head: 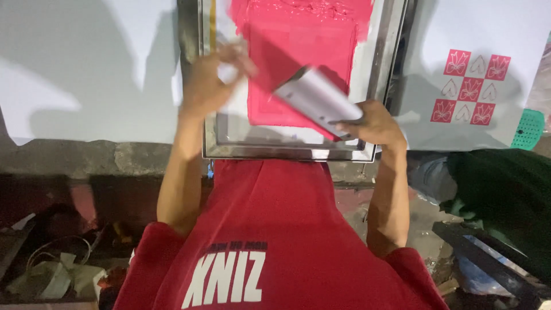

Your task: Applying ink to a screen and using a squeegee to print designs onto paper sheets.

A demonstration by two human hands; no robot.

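The squeegee (313,97), a grey metal-handled blade, lies slantwise across the pink ink (301,57) on the screen (287,150), which sits in its metal frame near the table's (86,69) near edge. The right hand (372,123) grips the squeegee's lower end, fingers closed over it. The left hand (209,80) is blurred at the upper end, fingers curled about the handle's tip. At the table's right edge, a white sheet (488,34) carries a printed pink chequer pattern (470,87).
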